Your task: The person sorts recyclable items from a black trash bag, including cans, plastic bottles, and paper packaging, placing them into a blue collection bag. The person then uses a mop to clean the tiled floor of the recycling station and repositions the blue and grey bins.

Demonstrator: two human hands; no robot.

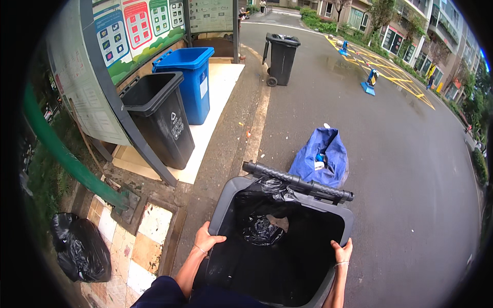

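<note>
Right in front of me is a large black wheelie bin (226,205), its top open toward me. My left hand (206,239) grips its left rim with the thumb over the inner edge. On the opposite rim, my right hand (341,251) holds on the same way. A black liner (275,187) is bunched at the far side near the handle bar (298,180). Deep inside, some crumpled black plastic (263,229) and a brownish-grey piece (278,223) show. Just beyond the bin, a blue bag (328,159) lies open on the road with a few small items in it.
At the left, a black bin (164,123) and a blue bin (195,82) stand under a notice-board shelter. Another black bin (282,59) stands by the kerb ahead. A tied black rubbish bag (82,249) lies near a green post (72,154). Blue-based barriers (368,84) stand on the road.
</note>
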